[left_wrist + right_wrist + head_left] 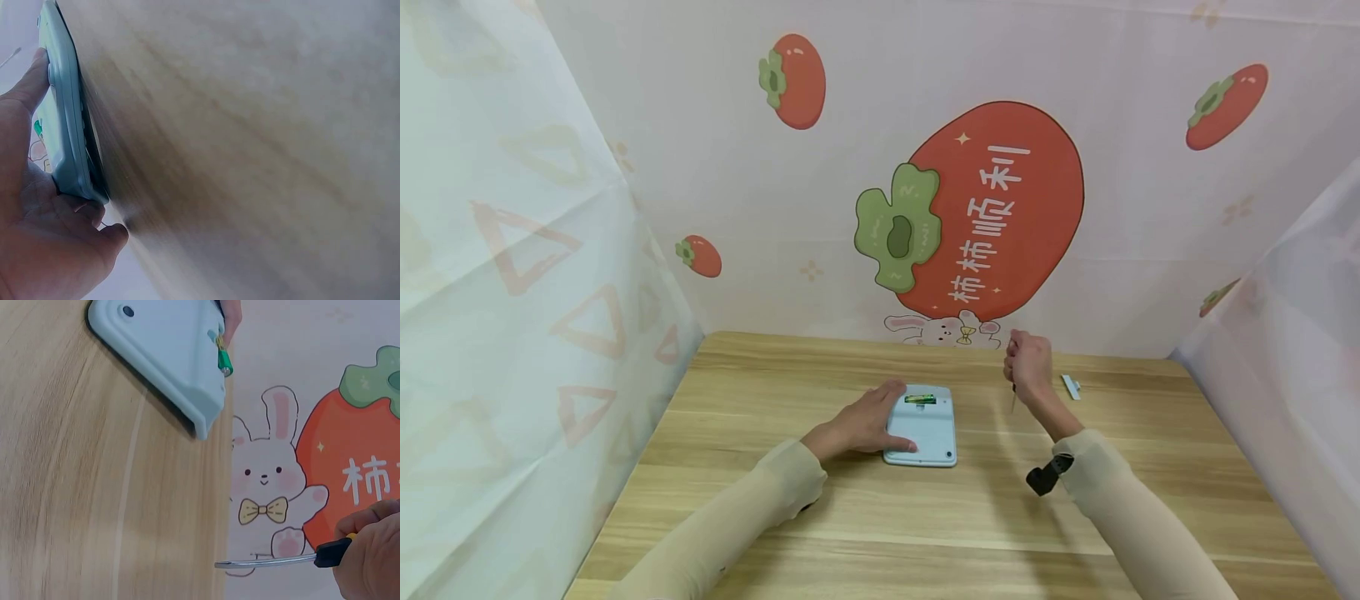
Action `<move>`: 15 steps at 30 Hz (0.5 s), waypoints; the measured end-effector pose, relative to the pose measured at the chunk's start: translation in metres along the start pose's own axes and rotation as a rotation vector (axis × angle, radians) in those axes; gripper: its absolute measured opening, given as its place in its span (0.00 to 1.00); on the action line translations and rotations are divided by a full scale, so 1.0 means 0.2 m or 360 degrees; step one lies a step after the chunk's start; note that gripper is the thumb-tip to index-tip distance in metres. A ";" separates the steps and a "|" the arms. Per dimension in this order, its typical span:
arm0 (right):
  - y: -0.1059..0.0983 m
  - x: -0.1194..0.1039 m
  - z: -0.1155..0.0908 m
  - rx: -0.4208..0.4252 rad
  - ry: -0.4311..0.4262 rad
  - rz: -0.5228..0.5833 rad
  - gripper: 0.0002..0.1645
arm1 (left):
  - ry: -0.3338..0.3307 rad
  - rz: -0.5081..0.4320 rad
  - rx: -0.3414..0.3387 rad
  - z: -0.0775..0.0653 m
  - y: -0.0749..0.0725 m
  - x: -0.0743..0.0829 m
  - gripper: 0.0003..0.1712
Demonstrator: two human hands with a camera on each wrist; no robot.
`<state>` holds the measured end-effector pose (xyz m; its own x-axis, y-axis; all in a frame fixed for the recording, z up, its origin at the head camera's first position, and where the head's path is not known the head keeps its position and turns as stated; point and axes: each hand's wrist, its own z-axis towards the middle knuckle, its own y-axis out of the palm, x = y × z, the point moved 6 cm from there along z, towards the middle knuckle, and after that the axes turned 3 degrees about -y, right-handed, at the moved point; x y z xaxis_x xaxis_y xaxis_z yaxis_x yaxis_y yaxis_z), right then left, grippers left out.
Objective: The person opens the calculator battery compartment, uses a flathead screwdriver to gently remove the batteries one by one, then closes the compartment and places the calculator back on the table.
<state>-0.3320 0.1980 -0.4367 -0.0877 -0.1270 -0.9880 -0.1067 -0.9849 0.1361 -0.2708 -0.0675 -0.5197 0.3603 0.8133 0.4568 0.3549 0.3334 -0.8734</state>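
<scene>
A pale blue calculator-like device lies back side up on the table. A green battery sits in the slot near its far end; in the right wrist view the battery sticks up at a tilt. My left hand grips the device from its left side, thumb across the back and fingers curled at the far edge. To the right, raised over the table's far part, my right hand holds a screwdriver by its black and yellow handle. Its metal shaft points back toward me.
A small pale blue battery cover lies on the wooden table beyond my right wrist. A printed cloth backdrop rises at the table's far edge, and cloth walls flank both sides. My right wrist carries a black camera.
</scene>
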 end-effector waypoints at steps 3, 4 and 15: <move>-0.04 -0.01 0.01 0.0030 0.0011 -0.0039 0.34 | -0.0002 0.0002 -0.0003 0.00 0.00 0.00 0.65; -0.06 -0.01 0.01 0.0042 0.0011 -0.0049 0.35 | -0.0002 0.0000 -0.0002 0.00 0.00 0.00 0.65; -0.21 -0.05 0.03 0.0116 0.0027 -0.0203 0.34 | -0.0023 0.0009 -0.0017 0.00 0.00 0.00 0.66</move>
<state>-0.3327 0.2410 -0.4327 -0.0523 -0.0041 -0.9986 -0.1874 -0.9822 0.0138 -0.2705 -0.0677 -0.5207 0.3496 0.8222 0.4492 0.3622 0.3236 -0.8742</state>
